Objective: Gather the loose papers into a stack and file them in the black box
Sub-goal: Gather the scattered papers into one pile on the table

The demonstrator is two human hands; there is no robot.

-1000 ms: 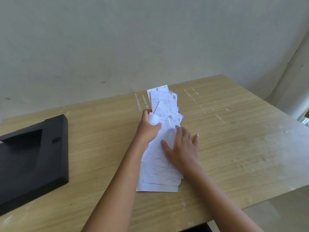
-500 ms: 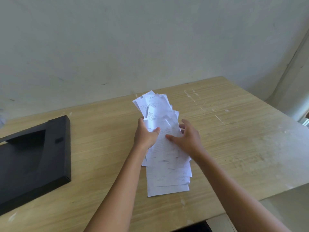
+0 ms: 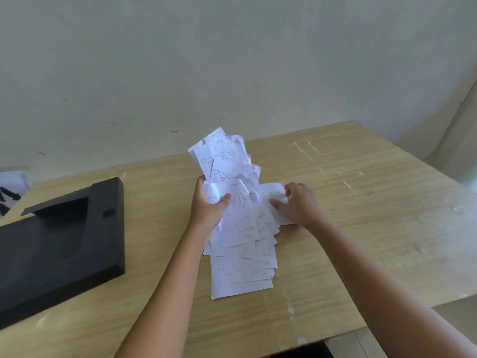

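Left hand (image 3: 210, 205) grips the fanned papers (image 3: 240, 223); right hand (image 3: 296, 204), fingers pinching a stray slip, should tuck edges flush.

**Colours on the counter**

The papers (image 3: 240, 244) are white, marked with faint grey printed lines, table grids and dark handwriting. The black box (image 3: 59, 244) near the counter's left edge is plain matte black. The counter (image 3: 361, 228) is pale yellow-tan wood grain, streaked and flecked with whitish scuffs. The wall (image 3: 232, 60) is off-white with small dark specks.
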